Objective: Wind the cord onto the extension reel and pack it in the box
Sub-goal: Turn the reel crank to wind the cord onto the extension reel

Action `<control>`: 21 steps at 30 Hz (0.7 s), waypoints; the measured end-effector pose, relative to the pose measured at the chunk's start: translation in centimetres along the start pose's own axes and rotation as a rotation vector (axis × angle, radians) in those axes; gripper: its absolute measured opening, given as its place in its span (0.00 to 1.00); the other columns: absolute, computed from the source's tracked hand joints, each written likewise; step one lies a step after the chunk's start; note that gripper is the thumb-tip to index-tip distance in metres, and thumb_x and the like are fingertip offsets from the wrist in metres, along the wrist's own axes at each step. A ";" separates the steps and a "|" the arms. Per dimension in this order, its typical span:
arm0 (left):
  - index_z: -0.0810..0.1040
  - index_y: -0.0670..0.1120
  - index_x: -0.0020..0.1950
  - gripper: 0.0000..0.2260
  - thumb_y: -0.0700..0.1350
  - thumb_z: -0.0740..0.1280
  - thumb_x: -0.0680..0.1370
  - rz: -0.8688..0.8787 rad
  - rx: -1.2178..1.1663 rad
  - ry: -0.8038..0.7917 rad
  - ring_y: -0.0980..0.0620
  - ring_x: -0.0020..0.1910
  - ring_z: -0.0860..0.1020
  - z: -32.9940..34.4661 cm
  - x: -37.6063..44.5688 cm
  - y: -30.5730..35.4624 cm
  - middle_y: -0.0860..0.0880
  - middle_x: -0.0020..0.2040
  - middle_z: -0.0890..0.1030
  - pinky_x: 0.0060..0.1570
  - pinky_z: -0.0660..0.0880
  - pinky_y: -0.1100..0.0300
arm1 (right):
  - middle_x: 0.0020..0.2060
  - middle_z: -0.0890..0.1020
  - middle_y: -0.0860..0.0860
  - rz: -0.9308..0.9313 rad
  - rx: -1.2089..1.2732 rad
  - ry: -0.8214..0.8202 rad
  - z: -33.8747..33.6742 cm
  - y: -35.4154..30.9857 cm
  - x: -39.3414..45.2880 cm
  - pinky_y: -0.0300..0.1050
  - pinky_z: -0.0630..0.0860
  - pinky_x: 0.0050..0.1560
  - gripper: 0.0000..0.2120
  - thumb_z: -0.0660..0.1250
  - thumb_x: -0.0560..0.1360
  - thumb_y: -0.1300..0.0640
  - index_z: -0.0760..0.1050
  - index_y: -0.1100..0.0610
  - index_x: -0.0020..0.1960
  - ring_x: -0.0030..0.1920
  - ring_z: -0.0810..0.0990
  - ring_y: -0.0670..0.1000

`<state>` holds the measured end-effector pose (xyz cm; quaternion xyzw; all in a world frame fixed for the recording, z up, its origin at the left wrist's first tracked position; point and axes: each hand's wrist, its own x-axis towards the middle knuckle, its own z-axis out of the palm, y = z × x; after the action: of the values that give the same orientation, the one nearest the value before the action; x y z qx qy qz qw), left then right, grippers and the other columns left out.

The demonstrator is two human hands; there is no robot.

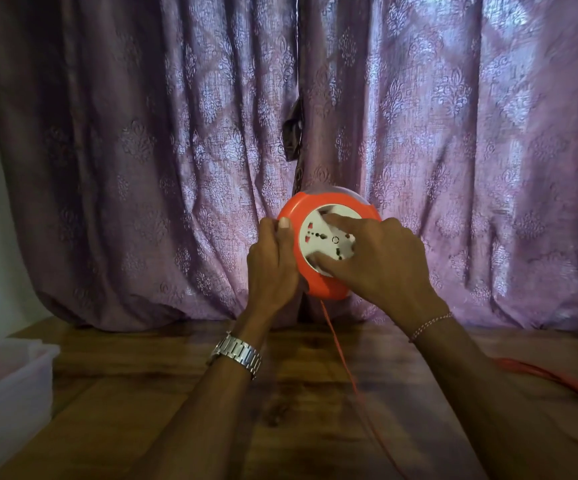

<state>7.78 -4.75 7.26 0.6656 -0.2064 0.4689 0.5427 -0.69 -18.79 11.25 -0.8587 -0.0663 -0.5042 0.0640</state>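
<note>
An orange extension reel [329, 287] with a white socket face [318, 239] is held up in front of the curtain, above the table. My left hand [273, 261] grips its left rim, thumb on the orange edge. My right hand [381, 261] lies over the socket face with its fingers pressed on the white disc. A thin orange cord [341, 355] hangs from the reel's underside and runs down across the table toward the lower right. More orange cord [564, 379] lies loose on the table at the right edge.
A translucent plastic box [6, 382] sits at the table's left edge. The wooden table [142, 393] stretches below my arms. A purple patterned curtain [176, 150] hangs close behind the reel. A watch is on my left wrist, a bead bracelet on my right.
</note>
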 end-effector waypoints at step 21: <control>0.67 0.53 0.43 0.15 0.59 0.52 0.83 -0.049 -0.030 -0.009 0.55 0.32 0.77 -0.1 -0.3 1.0 0.52 0.32 0.77 0.35 0.75 0.46 | 0.70 0.69 0.52 -0.376 -0.087 -0.263 -2.2 0.4 1.1 0.53 0.70 0.57 0.28 0.72 0.67 0.61 0.76 0.34 0.60 0.62 0.67 0.58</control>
<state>6.82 -5.01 7.57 0.6645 -0.1994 0.4493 0.5629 -1.98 -19.51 13.23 -0.8914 -0.2111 -0.3935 -0.0771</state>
